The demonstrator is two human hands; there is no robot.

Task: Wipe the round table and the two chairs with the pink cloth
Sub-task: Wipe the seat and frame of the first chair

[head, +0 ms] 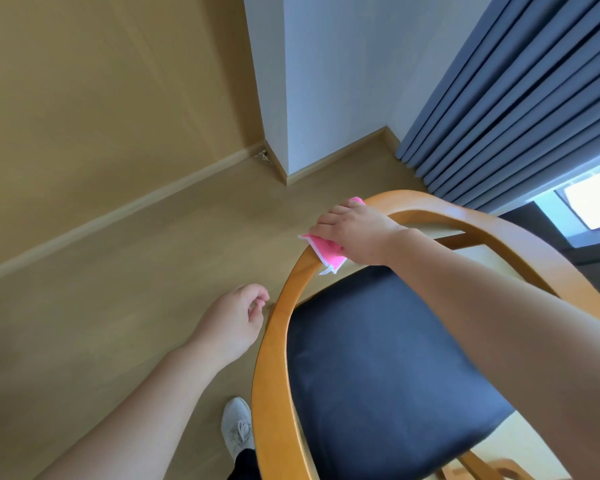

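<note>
I see the right hand press the pink cloth on the chair rail at one o'clock; left hand loosely curled, empty, at seven

A curved orange-brown wooden chair with a dark blue padded seat stands on the light wooden floor at the right of the view. A folded pink cloth with a white edge lies over the far left bend of the chair's curved rail, under the right hand, which presses flat on it. The left hand hangs just left of the rail, loosely curled and touching nothing. Below it, beside the chair's near left edge, a grey laced sneaker stands on the floor. Behind the chair, pleated grey-blue curtains hang at the right, with a white wall corner to their left.
</note>
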